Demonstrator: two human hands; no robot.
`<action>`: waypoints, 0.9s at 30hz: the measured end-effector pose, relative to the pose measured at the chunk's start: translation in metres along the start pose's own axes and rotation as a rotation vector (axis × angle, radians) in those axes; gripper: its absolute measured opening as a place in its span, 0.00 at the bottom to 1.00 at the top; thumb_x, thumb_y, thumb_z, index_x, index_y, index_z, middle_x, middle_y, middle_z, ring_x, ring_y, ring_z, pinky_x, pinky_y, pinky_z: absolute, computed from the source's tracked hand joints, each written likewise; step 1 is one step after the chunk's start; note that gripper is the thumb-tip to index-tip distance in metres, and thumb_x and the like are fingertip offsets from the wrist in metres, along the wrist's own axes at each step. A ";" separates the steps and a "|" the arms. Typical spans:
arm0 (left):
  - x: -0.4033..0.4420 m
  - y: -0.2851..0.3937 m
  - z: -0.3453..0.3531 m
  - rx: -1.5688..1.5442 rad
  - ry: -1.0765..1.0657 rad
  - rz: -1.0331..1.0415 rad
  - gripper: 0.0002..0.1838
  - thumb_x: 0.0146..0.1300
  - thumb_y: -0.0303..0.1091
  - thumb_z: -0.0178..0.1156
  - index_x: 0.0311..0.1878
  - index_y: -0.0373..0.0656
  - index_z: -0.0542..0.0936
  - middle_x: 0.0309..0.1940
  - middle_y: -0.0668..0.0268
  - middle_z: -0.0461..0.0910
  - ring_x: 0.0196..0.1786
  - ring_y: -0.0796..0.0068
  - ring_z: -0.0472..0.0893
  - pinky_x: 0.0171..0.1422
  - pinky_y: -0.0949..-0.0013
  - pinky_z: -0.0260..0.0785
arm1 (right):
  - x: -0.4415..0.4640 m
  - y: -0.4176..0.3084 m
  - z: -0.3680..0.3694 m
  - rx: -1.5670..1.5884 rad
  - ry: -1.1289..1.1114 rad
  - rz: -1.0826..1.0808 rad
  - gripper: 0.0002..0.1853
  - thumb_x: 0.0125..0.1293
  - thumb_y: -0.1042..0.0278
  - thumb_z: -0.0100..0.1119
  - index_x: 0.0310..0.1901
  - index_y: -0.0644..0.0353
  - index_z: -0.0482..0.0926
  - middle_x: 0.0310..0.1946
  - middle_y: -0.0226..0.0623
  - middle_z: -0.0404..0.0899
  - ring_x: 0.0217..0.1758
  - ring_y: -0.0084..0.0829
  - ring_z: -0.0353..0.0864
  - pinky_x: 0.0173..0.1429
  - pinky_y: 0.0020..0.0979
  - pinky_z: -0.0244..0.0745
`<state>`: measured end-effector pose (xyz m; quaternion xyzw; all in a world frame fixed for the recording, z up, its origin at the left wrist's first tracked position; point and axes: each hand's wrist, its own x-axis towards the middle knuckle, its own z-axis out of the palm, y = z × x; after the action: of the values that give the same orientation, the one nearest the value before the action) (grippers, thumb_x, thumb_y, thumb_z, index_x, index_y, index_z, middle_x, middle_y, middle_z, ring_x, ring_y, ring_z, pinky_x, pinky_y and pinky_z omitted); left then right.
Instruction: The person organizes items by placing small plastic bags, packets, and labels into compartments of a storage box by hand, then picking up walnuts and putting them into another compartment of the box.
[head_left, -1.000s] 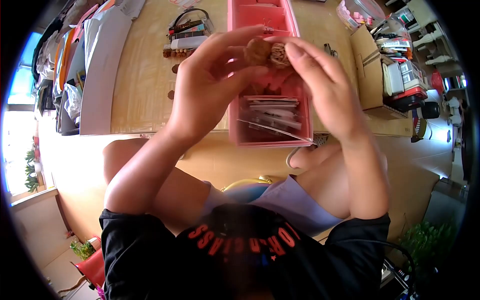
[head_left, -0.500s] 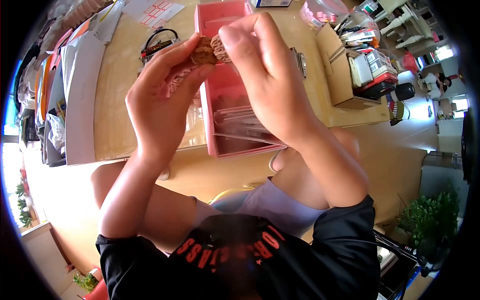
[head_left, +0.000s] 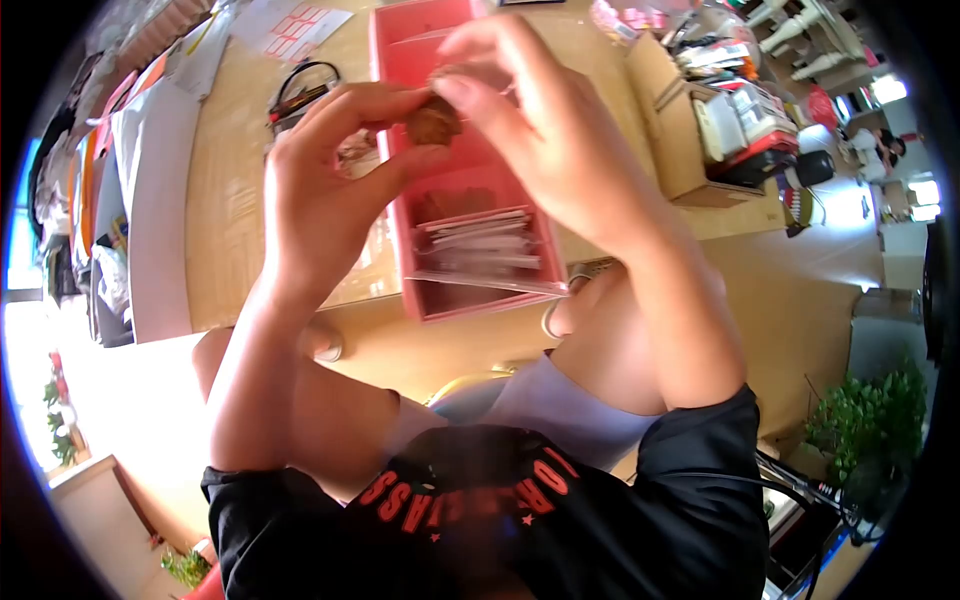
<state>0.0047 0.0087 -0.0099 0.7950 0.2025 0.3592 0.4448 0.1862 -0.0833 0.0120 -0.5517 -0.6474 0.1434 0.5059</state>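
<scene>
My left hand (head_left: 320,170) pinches a brown, wrinkled, ruffled piece (head_left: 432,124) between thumb and fingers, above the pink divided box (head_left: 407,285). My right hand (head_left: 545,130) meets it from the other side, thumb and fingers closed on a small brownish piece mostly hidden by the fingertips. The two pieces touch or nearly touch; blur hides which. In the box's near compartment stands a stack of thin white, clear-edged packets (head_left: 485,243). Behind my left hand, pale pink ruffled pieces (head_left: 360,152) lie partly hidden on the table.
A cardboard box (head_left: 665,150) full of small cartons and tools stands on the right of the table (head_left: 235,200). A black cable (head_left: 305,72) and a printed sheet (head_left: 295,30) lie at the back left. A white panel (head_left: 155,220) borders the left side.
Both hands, with the brown pieces, sit slightly further right and lower in view. The right-hand piece, plainly ruffled before, is now mostly covered by fingers. The packets in the box show more.
</scene>
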 end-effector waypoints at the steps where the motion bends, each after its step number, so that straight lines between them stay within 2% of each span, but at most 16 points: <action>1: 0.002 -0.003 -0.002 0.020 -0.008 0.002 0.20 0.60 0.18 0.72 0.56 0.33 0.83 0.52 0.63 0.85 0.56 0.74 0.82 0.66 0.68 0.73 | -0.001 0.003 -0.003 -0.063 -0.044 0.027 0.12 0.78 0.65 0.61 0.53 0.62 0.73 0.39 0.46 0.84 0.43 0.43 0.84 0.48 0.38 0.76; 3: 0.005 0.001 -0.004 0.152 -0.027 -0.003 0.19 0.58 0.20 0.73 0.55 0.38 0.85 0.48 0.64 0.86 0.55 0.74 0.83 0.65 0.67 0.73 | -0.001 0.008 -0.013 -0.201 -0.131 0.081 0.15 0.77 0.64 0.62 0.57 0.61 0.74 0.44 0.41 0.85 0.49 0.34 0.85 0.56 0.33 0.77; 7: 0.011 -0.002 -0.010 0.484 -0.150 0.234 0.19 0.54 0.24 0.74 0.51 0.42 0.85 0.46 0.65 0.87 0.52 0.69 0.84 0.70 0.61 0.67 | 0.002 0.009 -0.029 -0.254 -0.303 0.006 0.16 0.73 0.67 0.66 0.57 0.61 0.76 0.46 0.41 0.85 0.49 0.35 0.85 0.55 0.35 0.77; 8: 0.011 -0.006 -0.009 0.523 -0.163 0.288 0.19 0.54 0.25 0.75 0.51 0.42 0.85 0.46 0.65 0.87 0.51 0.67 0.84 0.72 0.59 0.65 | 0.002 0.010 -0.031 -0.301 -0.326 -0.010 0.16 0.70 0.72 0.66 0.57 0.61 0.77 0.46 0.41 0.85 0.49 0.36 0.85 0.56 0.35 0.77; 10: 0.009 -0.011 -0.006 0.578 -0.190 0.340 0.18 0.53 0.26 0.74 0.49 0.43 0.84 0.47 0.66 0.86 0.50 0.64 0.84 0.77 0.55 0.59 | -0.001 0.008 -0.026 -0.253 -0.313 0.100 0.15 0.68 0.75 0.64 0.55 0.61 0.78 0.45 0.41 0.86 0.50 0.37 0.85 0.56 0.36 0.76; 11: 0.008 -0.011 -0.004 0.567 -0.212 0.331 0.18 0.53 0.25 0.74 0.49 0.43 0.84 0.47 0.66 0.85 0.50 0.64 0.84 0.77 0.55 0.59 | -0.004 0.007 -0.023 -0.228 -0.309 0.155 0.14 0.68 0.77 0.64 0.54 0.61 0.78 0.44 0.41 0.86 0.50 0.37 0.85 0.56 0.36 0.76; 12: 0.009 -0.010 -0.002 0.558 -0.231 0.325 0.18 0.53 0.24 0.73 0.48 0.44 0.84 0.48 0.66 0.85 0.50 0.64 0.84 0.77 0.55 0.59 | -0.005 0.008 -0.022 -0.212 -0.299 0.168 0.15 0.63 0.82 0.62 0.52 0.62 0.79 0.45 0.42 0.86 0.50 0.42 0.84 0.58 0.38 0.76; 16: 0.013 -0.012 0.003 0.596 -0.227 0.356 0.18 0.52 0.23 0.71 0.49 0.44 0.83 0.47 0.66 0.84 0.50 0.63 0.83 0.76 0.54 0.60 | -0.005 0.012 -0.031 -0.398 -0.389 0.006 0.18 0.56 0.87 0.59 0.50 0.65 0.79 0.51 0.45 0.83 0.50 0.49 0.80 0.60 0.42 0.75; 19: 0.010 -0.010 0.004 0.606 -0.226 0.310 0.18 0.52 0.23 0.71 0.48 0.44 0.84 0.47 0.67 0.83 0.50 0.62 0.82 0.74 0.55 0.61 | -0.010 0.020 -0.025 -0.481 -0.344 -0.080 0.15 0.57 0.87 0.59 0.47 0.67 0.79 0.51 0.44 0.81 0.50 0.50 0.81 0.59 0.42 0.75; 22: 0.007 -0.007 0.007 0.650 -0.214 0.294 0.17 0.52 0.23 0.71 0.47 0.44 0.84 0.47 0.68 0.83 0.50 0.62 0.83 0.71 0.59 0.65 | -0.010 0.019 -0.020 -0.405 -0.357 0.010 0.14 0.57 0.86 0.59 0.46 0.68 0.79 0.49 0.45 0.80 0.52 0.50 0.80 0.59 0.42 0.75; 26: 0.009 0.000 0.005 0.738 -0.244 0.222 0.16 0.52 0.23 0.71 0.46 0.44 0.85 0.45 0.69 0.84 0.49 0.62 0.84 0.66 0.62 0.69 | -0.014 0.022 -0.013 -0.480 -0.352 -0.052 0.13 0.59 0.84 0.61 0.46 0.64 0.80 0.46 0.43 0.78 0.52 0.47 0.81 0.60 0.43 0.72; 27: 0.010 0.002 0.001 0.751 -0.188 0.288 0.16 0.52 0.22 0.70 0.46 0.44 0.85 0.44 0.69 0.84 0.48 0.63 0.84 0.65 0.62 0.69 | -0.015 0.026 -0.010 -0.514 -0.352 -0.090 0.13 0.60 0.83 0.61 0.47 0.63 0.80 0.46 0.42 0.78 0.52 0.46 0.81 0.61 0.43 0.71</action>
<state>0.0127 0.0133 -0.0043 0.9517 0.1647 0.2446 0.0855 0.2074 -0.0914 -0.0099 -0.5991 -0.7637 0.0460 0.2360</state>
